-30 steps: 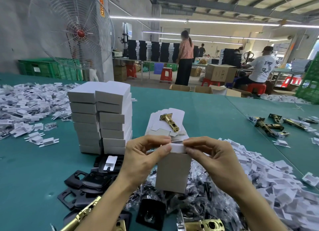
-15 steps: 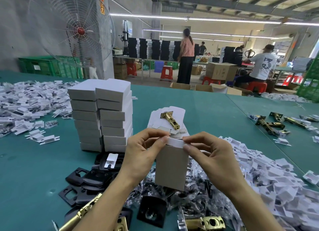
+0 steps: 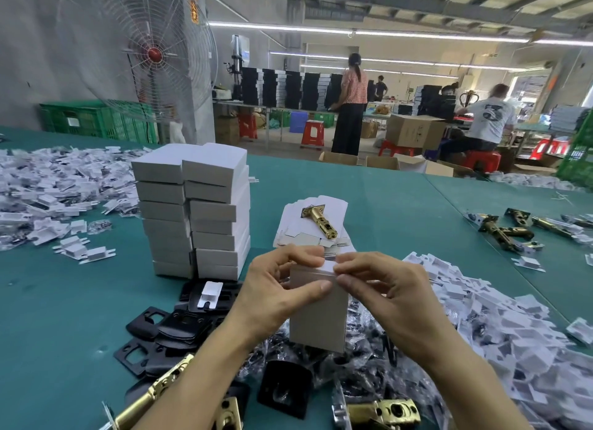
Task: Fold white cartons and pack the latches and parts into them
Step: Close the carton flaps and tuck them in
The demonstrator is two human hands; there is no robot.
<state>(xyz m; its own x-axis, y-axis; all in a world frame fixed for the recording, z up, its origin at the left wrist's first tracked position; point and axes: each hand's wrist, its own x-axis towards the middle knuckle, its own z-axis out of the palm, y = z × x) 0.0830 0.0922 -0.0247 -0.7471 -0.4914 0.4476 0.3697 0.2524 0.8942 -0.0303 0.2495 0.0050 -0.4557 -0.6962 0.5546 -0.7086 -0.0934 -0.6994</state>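
Note:
I hold a small white carton point(image 3: 319, 314) upright over the green table. My left hand point(image 3: 276, 295) grips its left side, thumb across the front near the top. My right hand point(image 3: 385, 298) pinches the top flap at the carton's upper right edge. Behind it lies a pile of flat white carton blanks point(image 3: 308, 217) with a brass latch point(image 3: 321, 221) on top. Two stacks of folded white cartons point(image 3: 195, 211) stand to the left. More brass latches point(image 3: 382, 412) lie at the near edge.
Black plates point(image 3: 167, 333) and bagged parts point(image 3: 362, 349) lie under my hands. White plastic pieces are heaped at left point(image 3: 48, 185) and right point(image 3: 500, 327). More latches point(image 3: 507, 230) lie far right. A fan point(image 3: 141, 51) and people working stand beyond the table.
My left thumb has slid down onto the carton's front and my right fingers have closed over the top flap, pressing it lower. The carton stays in place.

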